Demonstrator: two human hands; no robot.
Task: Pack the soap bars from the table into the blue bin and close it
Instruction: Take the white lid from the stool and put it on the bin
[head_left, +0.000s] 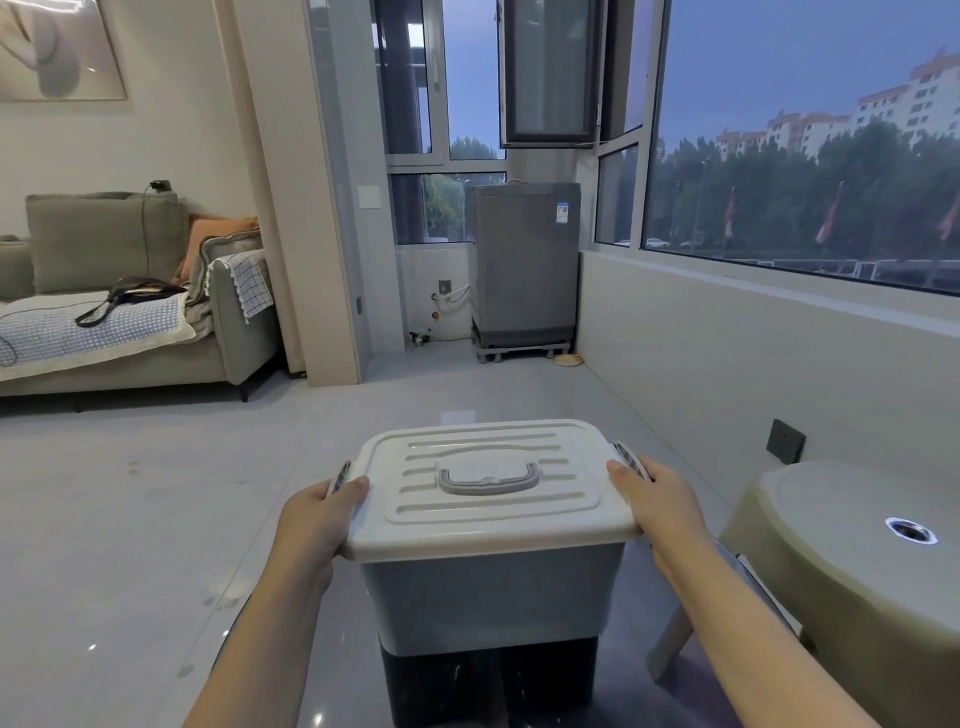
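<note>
The blue bin (491, 597) stands on a dark glossy table (649, 691) in front of me, with its white lid (488, 488) on top and a grey carry handle (488, 478) lying flat in the lid's middle. My left hand (317, 519) grips the lid's left edge at the side latch (338, 475), thumb on top. My right hand (660, 499) grips the right edge at the other latch (628, 457). No soap bars are in sight; the bin's inside is hidden by the lid.
A pale round stool (852, 561) stands close on the right. A grey sofa (119, 312) is at the far left, a washing machine (524, 270) at the back by the windows. Grey tiled floor (156, 519) stretches ahead and left.
</note>
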